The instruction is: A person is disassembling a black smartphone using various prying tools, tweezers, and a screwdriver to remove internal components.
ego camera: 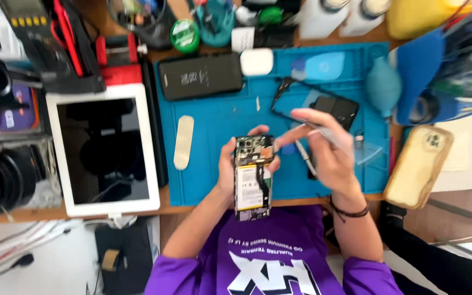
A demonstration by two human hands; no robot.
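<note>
Above the near edge of the blue rubber work mat (214,164), we hold an opened smartphone with its back cover off, green circuit board and pale battery showing (253,177). Our left hand (230,164) grips it upright from the left side, fingers (259,130) curled over its top edge and clamped on the body. Our right hand (323,150) sits just to the right of the phone, its fingers (288,140) pinched together on a thin metal tool (329,134) whose shaft runs up and to the right; we cannot tell exactly where its tip touches. A dark cord bracelet (348,210) circles the right wrist.

On the mat, a slim pen-like screwdriver (305,157) lies just under the right hand, a beige oblong pry pad (183,141) lies to the left, and a black phone back cover (337,108) rests beyond the right hand. A dark rectangular phone panel (200,75) and a small white case (256,61) lie at the far edge, with a teal rubber air blower (383,84) to the right.

Left of the mat, a white-framed tablet with a dark screen (102,147) lies flat on the counter (165,208). To the right lies a tan phone case (419,166).
</note>
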